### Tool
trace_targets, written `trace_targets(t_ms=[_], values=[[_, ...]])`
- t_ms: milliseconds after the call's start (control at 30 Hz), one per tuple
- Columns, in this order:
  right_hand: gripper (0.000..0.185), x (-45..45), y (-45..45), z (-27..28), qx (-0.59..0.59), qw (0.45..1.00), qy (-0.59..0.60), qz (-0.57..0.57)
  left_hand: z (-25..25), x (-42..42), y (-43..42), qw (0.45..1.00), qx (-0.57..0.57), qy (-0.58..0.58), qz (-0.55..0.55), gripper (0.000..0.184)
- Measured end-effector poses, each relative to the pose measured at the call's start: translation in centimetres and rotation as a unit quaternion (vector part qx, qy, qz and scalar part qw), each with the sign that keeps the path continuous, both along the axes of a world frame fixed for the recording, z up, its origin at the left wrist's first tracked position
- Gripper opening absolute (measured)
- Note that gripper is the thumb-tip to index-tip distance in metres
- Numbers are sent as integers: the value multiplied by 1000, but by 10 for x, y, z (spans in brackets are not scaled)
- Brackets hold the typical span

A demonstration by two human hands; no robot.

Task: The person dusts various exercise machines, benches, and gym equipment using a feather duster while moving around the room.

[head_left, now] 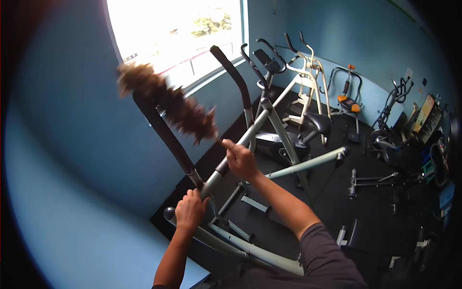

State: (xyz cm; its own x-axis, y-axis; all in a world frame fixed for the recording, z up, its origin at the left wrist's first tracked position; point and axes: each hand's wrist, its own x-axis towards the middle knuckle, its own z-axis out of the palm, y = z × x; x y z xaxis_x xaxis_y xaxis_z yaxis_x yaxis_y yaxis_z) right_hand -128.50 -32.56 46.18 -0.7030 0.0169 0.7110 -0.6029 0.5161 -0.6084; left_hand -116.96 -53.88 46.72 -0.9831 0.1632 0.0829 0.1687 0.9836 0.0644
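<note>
My right hand [240, 160] is closed around the handle of a brown feather duster [168, 98]. Its fluffy head, smeared by motion, reaches up and left across the upper part of a dark padded handlebar [166, 137]. Lower down, my left hand [190, 210] grips the pale metal frame of an exercise machine [211, 182], close to the base of that handlebar. Part of the tube under my left fingers is hidden. A second padded handlebar [231, 72] rises on the machine's far side, apart from both hands.
A bright window [178, 38] opens in the blue wall beyond the duster. An exercise bike [284, 139] and a cream-coloured machine [305, 79] stand farther back. An orange-seated machine [348, 103] is by the far wall. More equipment crowds the right side of the black floor [332, 202].
</note>
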Motion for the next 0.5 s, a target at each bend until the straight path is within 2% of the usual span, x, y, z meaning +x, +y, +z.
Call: trace_targets(t_ms=[33, 100, 167, 200, 233, 300, 367, 500], values=[[32, 13, 3, -10, 5, 999, 27, 23, -2, 1, -1, 1000, -3, 9, -1, 43], [31, 35, 21, -32, 19, 1000, 3, 15, -3, 4, -1, 1000, 13, 12, -9, 41], [31, 47, 53, -52, 34, 999, -17, 8, 2, 7, 1, 995, 55, 84, -18, 40], [31, 49, 75, -63, 66, 997, -39, -21, -1, 5, 0, 987, 110, 110, -32, 35], [31, 51, 97, -75, 96, 992, -62, -49, -5, 5, 3, 987, 112, 108, -37, 35], [30, 56, 138, -100, 96, 979, -69, -168, -11, 2, 8, 966, 153, 180, -105, 31], [31, 53, 180, -123, 62, 961, -82, -257, -9, -2, 23, 964, 170, 156, -129, 30], [31, 58, 212, -127, 105, 960, -91, -243, -12, -33, 55, 953, 153, 161, -207, 40]])
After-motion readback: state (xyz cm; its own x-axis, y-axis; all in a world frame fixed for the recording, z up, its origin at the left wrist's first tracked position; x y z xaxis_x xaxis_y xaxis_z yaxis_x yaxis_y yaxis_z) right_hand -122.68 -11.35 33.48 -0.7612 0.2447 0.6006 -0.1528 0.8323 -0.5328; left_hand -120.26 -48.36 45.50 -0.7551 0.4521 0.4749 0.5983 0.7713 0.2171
